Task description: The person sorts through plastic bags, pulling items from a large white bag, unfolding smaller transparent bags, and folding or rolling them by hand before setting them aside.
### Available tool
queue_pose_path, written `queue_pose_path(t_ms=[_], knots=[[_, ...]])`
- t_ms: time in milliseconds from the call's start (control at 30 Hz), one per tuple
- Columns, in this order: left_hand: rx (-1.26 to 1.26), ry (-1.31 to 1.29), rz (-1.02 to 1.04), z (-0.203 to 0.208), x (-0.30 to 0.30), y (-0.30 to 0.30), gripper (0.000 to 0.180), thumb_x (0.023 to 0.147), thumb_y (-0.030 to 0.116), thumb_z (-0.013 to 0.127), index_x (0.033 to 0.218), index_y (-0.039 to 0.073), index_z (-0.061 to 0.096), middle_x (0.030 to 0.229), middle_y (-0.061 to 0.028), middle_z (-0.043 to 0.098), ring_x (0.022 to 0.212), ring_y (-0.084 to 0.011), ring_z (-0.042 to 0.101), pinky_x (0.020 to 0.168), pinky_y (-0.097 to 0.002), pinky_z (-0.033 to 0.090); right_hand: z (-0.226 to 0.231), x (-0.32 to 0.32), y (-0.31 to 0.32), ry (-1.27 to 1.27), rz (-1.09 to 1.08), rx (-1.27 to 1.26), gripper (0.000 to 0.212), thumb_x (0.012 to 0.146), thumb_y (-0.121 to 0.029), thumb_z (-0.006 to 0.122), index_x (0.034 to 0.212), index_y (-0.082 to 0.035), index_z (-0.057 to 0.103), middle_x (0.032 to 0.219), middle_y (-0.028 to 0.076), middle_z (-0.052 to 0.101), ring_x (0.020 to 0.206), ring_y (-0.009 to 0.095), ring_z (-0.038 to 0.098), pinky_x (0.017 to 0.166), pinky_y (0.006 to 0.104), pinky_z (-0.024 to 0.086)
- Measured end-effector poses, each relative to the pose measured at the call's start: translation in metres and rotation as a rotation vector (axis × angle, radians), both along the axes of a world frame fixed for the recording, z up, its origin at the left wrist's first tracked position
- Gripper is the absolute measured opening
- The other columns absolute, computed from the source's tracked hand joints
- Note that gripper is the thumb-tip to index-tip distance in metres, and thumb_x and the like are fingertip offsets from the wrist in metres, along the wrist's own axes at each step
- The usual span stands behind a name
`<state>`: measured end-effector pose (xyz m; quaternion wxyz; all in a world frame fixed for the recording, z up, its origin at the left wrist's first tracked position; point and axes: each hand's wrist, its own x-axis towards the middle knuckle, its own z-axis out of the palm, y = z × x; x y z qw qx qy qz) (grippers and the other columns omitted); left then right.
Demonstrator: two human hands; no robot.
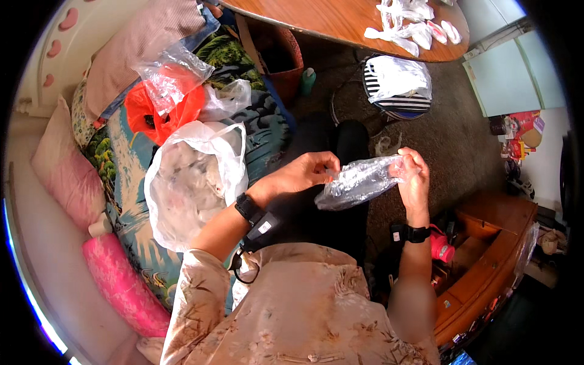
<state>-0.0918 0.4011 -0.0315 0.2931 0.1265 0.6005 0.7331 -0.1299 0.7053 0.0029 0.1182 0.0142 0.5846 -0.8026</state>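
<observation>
Over my lap I hold a clear, crinkled plastic bag (360, 182) stretched between both hands. My left hand (311, 168) is closed in a pinch at the bag's left end. At the other end, my right hand (413, 176) grips the film between thumb and fingers. What the bag contains, if anything, I cannot make out. Beside my left forearm a white plastic bag (159, 201) stands open on the bed, with pale, bundled contents. Behind it lie a red plastic bag (193, 104) and a loose clear bag (176, 68).
A round wooden table (316, 13) at the far side bears several small white bags (420, 33). Below it stands a striped stool (371, 82) with white cloth or plastic on top. A reddish bin (291, 52) is by the bed. At right is a wooden cabinet (499, 213).
</observation>
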Motion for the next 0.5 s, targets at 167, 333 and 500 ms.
queue_pose_path(t_ms=[167,333,500], knots=[[-0.257,0.144,0.113,0.008,0.002,-0.006,0.01,0.091,0.006,0.067,0.1,0.001,0.069,0.082,0.0007,0.063,0.079,-0.0075,0.055,0.071,-0.0254,0.047,-0.01,-0.004,0.012,0.085,-0.088,0.152,0.019,0.101,-0.013,0.057,0.107,0.002,0.068,0.074,0.0,0.06,0.065,0.008,0.054,0.06,0.024,0.044],[-0.442,0.155,0.245,0.0,-0.018,-0.041,0.012,0.093,0.011,0.065,0.096,0.0,0.07,0.077,0.0004,0.063,0.066,-0.0065,0.054,0.06,-0.0241,0.046,-0.027,-0.024,0.019,0.13,-0.201,0.257,0.021,0.102,-0.016,0.056,0.111,-0.001,0.069,0.072,0.001,0.061,0.061,0.009,0.055,0.058,0.0237,0.045],[-0.552,0.152,0.256,-0.023,-0.032,-0.056,0.014,0.093,0.012,0.064,0.096,-0.001,0.068,0.076,-0.0003,0.063,0.066,-0.0071,0.054,0.06,-0.025,0.046,-0.033,-0.012,-0.011,0.091,-0.091,0.454,0.048,0.095,-0.025,0.064,0.137,-0.006,0.049,0.131,0.014,0.055,0.122,0.027,0.054,0.102,0.0392,0.045]])
